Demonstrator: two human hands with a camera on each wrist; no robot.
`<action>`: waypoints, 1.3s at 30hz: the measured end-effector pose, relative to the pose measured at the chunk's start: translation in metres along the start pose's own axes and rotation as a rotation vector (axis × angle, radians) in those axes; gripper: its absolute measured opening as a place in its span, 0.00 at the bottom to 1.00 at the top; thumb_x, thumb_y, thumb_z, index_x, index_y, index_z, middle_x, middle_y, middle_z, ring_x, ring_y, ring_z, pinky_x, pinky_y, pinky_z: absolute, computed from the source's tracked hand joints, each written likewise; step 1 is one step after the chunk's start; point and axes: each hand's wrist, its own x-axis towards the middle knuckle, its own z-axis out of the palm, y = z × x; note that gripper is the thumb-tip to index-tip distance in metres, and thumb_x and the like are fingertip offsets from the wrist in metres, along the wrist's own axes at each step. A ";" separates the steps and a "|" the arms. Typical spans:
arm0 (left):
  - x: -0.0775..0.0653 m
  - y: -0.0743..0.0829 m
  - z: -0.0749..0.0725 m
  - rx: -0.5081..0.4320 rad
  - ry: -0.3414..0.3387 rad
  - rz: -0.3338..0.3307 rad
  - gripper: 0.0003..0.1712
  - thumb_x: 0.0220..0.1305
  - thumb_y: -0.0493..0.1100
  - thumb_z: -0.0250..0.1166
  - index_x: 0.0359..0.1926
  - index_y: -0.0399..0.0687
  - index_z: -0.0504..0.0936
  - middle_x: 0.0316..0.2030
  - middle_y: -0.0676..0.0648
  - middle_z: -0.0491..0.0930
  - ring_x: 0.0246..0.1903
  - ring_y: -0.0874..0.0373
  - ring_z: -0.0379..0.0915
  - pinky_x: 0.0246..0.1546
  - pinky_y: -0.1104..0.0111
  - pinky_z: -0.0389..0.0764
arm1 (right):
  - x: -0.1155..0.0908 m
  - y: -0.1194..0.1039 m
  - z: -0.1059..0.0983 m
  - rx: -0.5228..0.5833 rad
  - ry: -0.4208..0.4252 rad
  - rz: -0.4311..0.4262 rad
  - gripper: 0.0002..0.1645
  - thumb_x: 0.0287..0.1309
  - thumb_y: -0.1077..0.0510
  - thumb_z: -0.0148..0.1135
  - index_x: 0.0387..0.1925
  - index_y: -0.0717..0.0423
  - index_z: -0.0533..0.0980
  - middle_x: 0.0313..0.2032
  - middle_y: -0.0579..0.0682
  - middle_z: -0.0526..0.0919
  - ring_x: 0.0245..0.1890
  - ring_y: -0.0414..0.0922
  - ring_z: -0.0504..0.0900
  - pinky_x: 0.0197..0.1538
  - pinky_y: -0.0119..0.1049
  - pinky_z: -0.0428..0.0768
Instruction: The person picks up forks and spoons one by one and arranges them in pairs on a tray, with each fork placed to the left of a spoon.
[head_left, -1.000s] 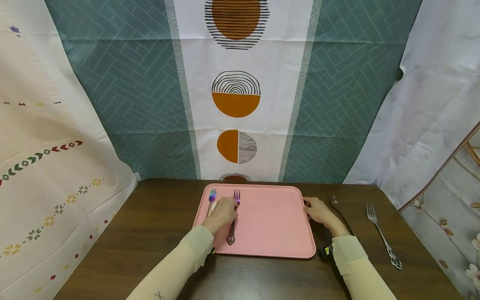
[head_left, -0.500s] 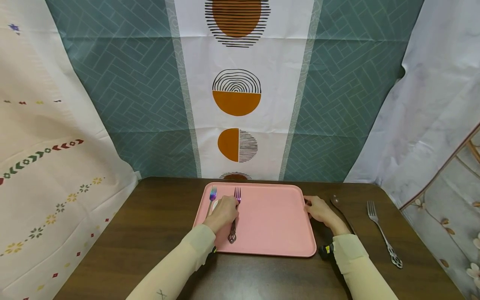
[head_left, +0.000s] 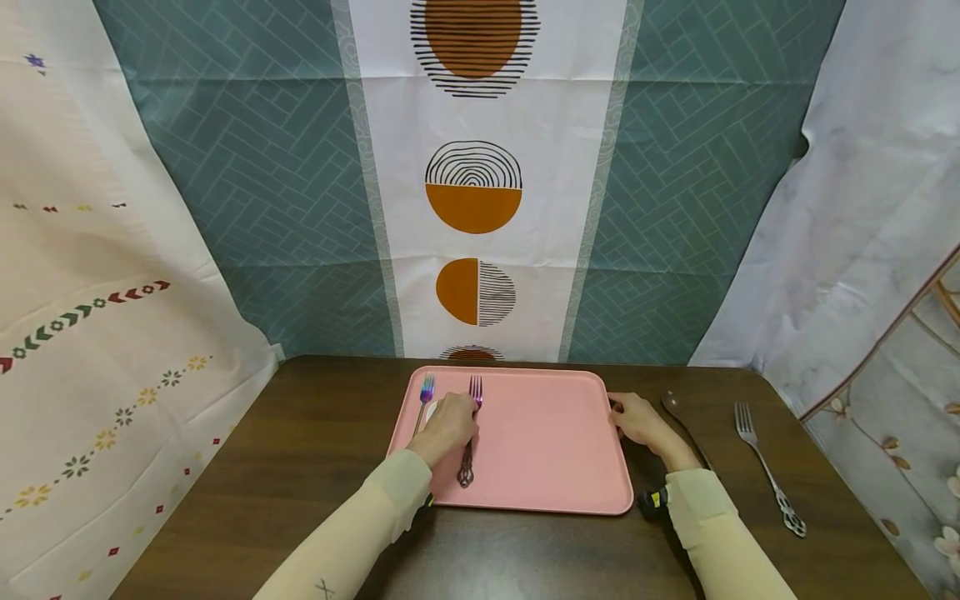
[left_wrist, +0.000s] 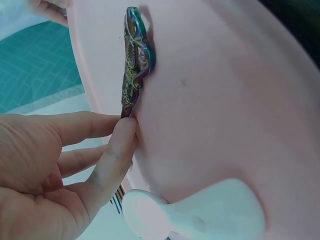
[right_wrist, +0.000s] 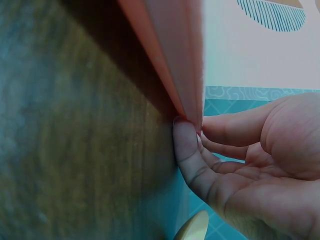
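My left hand (head_left: 447,427) pinches an ornate, rainbow-sheened fork (head_left: 465,473) between thumb and fingers, over the left part of a pink tray (head_left: 551,446). Its tines point away from me, and the patterned handle (left_wrist: 137,55) shows clearly in the left wrist view. Left of that hand lies a second rainbow fork (head_left: 426,392), its lower part hidden by the hand. A white spoon (left_wrist: 215,212) rests on the tray beside the thumb, mostly covered in the head view. My right hand (head_left: 643,423) grips the tray's right rim (right_wrist: 180,65) between thumb and fingers.
On the brown wooden table (head_left: 300,467), a dark spoon (head_left: 671,404) lies just right of my right hand, partly behind the forearm. Farther right is a silver fork (head_left: 765,467) with an ornate handle. A patterned cloth (head_left: 480,250) hangs behind the table's far edge.
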 end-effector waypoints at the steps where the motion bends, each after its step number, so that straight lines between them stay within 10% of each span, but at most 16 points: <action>1: 0.000 0.000 0.000 -0.002 -0.003 -0.003 0.22 0.57 0.28 0.66 0.14 0.49 0.67 0.19 0.49 0.73 0.21 0.57 0.65 0.22 0.64 0.73 | 0.000 0.000 0.000 -0.002 0.001 0.000 0.31 0.69 0.71 0.49 0.71 0.79 0.62 0.34 0.58 0.80 0.26 0.45 0.82 0.33 0.39 0.81; 25: -0.003 0.011 -0.012 -0.021 -0.059 -0.070 0.17 0.65 0.30 0.64 0.19 0.43 0.73 0.19 0.49 0.69 0.19 0.58 0.63 0.18 0.69 0.64 | 0.001 0.001 0.000 0.000 -0.004 -0.007 0.30 0.70 0.71 0.49 0.71 0.79 0.62 0.34 0.58 0.81 0.26 0.46 0.83 0.34 0.41 0.84; 39: 0.000 0.007 -0.026 0.010 -0.028 -0.023 0.09 0.67 0.35 0.68 0.45 0.38 0.92 0.45 0.40 0.88 0.28 0.55 0.73 0.24 0.70 0.70 | 0.000 0.000 0.000 -0.020 -0.003 0.006 0.31 0.70 0.70 0.49 0.72 0.78 0.61 0.34 0.57 0.81 0.26 0.45 0.83 0.33 0.39 0.81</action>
